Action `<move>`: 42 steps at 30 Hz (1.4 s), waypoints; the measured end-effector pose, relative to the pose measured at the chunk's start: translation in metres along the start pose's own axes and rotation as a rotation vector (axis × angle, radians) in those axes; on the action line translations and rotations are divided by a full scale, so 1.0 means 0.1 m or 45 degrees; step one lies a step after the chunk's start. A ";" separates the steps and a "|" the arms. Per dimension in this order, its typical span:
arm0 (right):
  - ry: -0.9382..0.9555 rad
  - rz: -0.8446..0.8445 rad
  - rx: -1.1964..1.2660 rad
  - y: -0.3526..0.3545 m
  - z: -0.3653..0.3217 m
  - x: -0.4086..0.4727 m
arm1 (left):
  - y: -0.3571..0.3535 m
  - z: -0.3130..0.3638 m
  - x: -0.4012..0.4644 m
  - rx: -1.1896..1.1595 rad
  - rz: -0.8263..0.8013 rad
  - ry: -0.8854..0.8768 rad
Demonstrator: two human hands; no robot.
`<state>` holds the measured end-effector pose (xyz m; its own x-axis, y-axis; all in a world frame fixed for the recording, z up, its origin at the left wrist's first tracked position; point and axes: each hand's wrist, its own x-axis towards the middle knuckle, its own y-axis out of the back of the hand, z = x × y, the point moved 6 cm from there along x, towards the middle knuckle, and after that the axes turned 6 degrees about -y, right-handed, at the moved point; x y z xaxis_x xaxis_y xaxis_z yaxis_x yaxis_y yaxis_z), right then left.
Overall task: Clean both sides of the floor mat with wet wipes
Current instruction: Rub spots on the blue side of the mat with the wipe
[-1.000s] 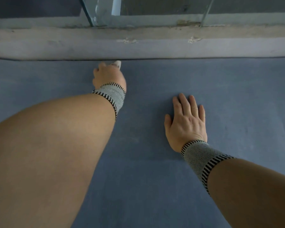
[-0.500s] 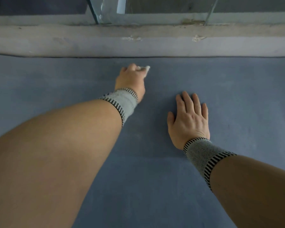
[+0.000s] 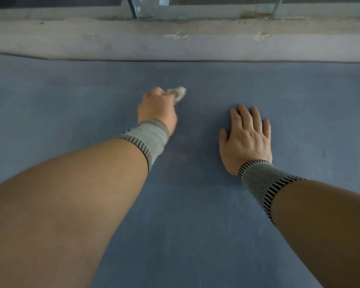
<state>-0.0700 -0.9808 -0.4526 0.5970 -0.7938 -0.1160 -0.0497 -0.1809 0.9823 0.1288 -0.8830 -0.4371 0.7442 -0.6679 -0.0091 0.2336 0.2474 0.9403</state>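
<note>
Mat: you dragged left hand, fingers bunched round wet wipe, back from sill; stroke advanced. Right hand stayed flat, fingers straight.

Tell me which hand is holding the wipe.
The left hand: it grips the wet wipe, while the right hand lies flat on the mat.

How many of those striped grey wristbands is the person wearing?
2. One wristband is on the left wrist, behind the left hand holding the wipe. The other wristband is on the right wrist, behind the right hand flat on the mat.
</note>
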 end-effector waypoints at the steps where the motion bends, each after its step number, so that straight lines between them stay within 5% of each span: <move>1: 0.005 0.003 0.002 -0.01 0.00 0.00 | 0.05 -0.11 0.04 0.038 0.065 0.136; 3: 0.005 0.009 0.001 -0.01 0.00 0.00 | 0.03 0.00 -0.04 0.067 0.057 0.142; 7: -0.002 -0.003 0.003 0.02 0.00 -0.01 | -0.08 0.45 -0.52 0.021 -0.086 -0.319; 13: 0.022 0.012 0.004 0.00 0.00 0.00 | 0.19 -0.25 -0.43 0.103 0.101 0.225; 18: 0.041 0.049 0.018 0.07 -0.01 -0.02 | -0.10 0.50 -1.03 0.058 -0.214 -0.468; 23: 0.068 0.097 0.010 0.07 -0.02 -0.01 | 0.17 -0.25 -0.60 0.108 0.079 0.095; 29: 0.079 0.098 0.005 0.11 -0.03 -0.03 | 0.01 0.23 -1.35 -0.004 -0.145 -0.410; 33: 0.106 0.126 0.013 0.11 -0.04 -0.04 | 0.23 -0.36 -0.98 0.019 0.087 0.185; 35: 0.120 0.144 0.019 0.12 -0.05 -0.06 | 0.22 -0.11 -1.12 -0.099 0.036 0.187; 37: 0.123 0.152 0.026 0.14 -0.04 -0.08 | 0.02 0.39 -1.34 -0.193 -0.072 -0.178; 39: 0.132 0.144 0.050 0.15 -0.04 -0.07 | -0.08 0.49 -1.45 -0.216 -0.189 -0.294; 42: 0.163 0.132 0.041 0.11 -0.04 -0.05 | 0.13 -0.14 -1.19 -0.310 -0.014 0.155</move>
<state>-0.0704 -0.9768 -0.4405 0.6846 -0.7289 0.0077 -0.1409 -0.1219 0.9825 0.0524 -0.7902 -0.4285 0.8070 -0.5860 -0.0731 0.3745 0.4121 0.8306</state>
